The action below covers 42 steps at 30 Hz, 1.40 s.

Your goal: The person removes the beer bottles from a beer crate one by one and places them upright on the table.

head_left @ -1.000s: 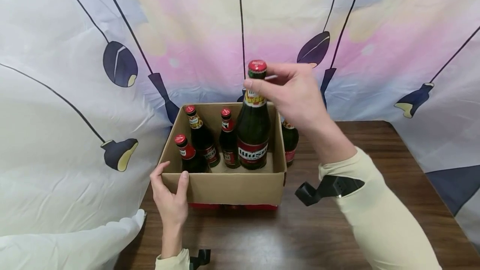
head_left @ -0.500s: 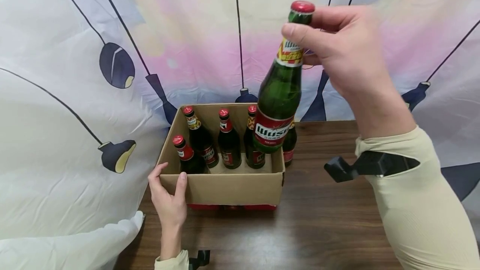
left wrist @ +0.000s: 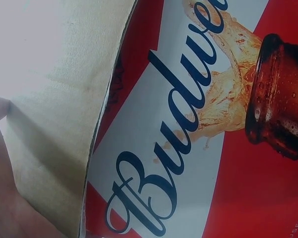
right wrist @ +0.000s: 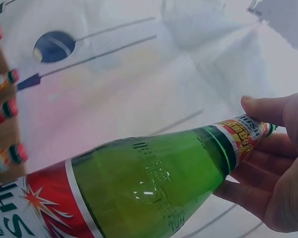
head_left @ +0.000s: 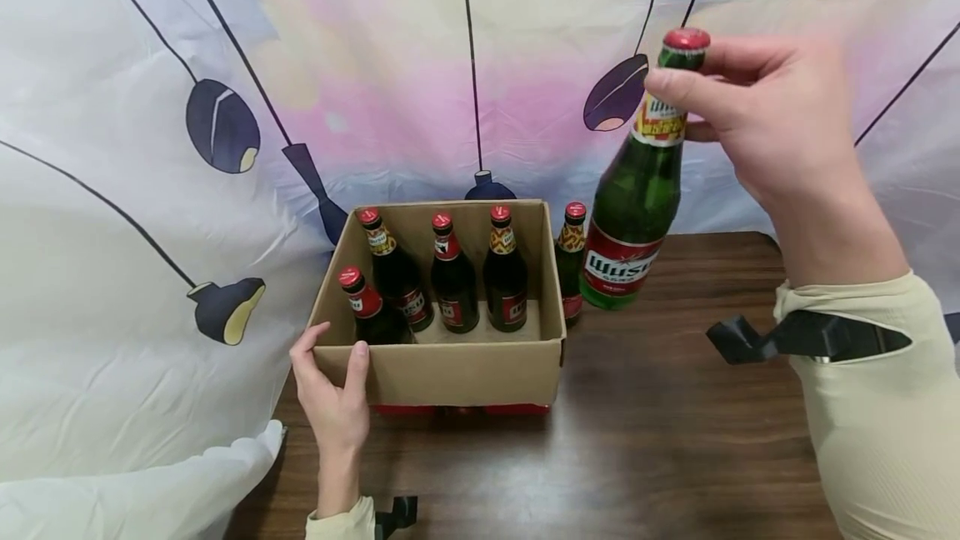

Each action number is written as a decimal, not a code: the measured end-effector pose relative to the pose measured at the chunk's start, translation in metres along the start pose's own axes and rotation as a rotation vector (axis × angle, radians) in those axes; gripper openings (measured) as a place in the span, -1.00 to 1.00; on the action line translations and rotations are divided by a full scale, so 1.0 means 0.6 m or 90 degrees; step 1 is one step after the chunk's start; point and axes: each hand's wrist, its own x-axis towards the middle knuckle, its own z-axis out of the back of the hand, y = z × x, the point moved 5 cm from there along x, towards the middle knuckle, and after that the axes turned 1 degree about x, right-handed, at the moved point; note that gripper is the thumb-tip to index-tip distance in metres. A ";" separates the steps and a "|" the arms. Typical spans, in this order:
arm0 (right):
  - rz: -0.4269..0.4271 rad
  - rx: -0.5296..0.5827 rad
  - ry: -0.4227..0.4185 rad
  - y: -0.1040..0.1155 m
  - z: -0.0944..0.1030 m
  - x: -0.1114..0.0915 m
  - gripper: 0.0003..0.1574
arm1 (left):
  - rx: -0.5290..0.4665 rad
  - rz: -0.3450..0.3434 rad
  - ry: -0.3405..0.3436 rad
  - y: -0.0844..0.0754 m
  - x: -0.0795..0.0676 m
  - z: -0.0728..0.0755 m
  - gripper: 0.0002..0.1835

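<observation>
My right hand [head_left: 787, 119] holds a green glass beer bottle [head_left: 633, 198] by its neck, thumb on the near side below the red cap. The bottle tilts slightly and hangs in the air to the right of an open cardboard box [head_left: 465, 373]. My left hand [head_left: 333, 398] grips the box at its near left corner, with the thumb at the front flap's top edge. Several capped beer bottles stand inside, among them one at the back right [head_left: 506, 273]. In the left wrist view, the brown flap [left wrist: 64, 64] lies beside a red and white printed panel [left wrist: 198, 188].
Another capped green bottle [head_left: 572, 261] stands on the table just outside the box's right wall. The dark wooden table [head_left: 675, 432] extends to the right and in front. A patterned cloth [head_left: 405, 65] hangs behind and along the left.
My right hand has lifted the green bottle out of the box and carried it right, past the right wall. My left hand has stayed on the box corner.
</observation>
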 end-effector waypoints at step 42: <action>-0.162 -0.304 0.037 -0.373 0.028 -0.046 -0.28 | 0.011 0.004 -0.008 0.003 -0.002 0.008 -0.39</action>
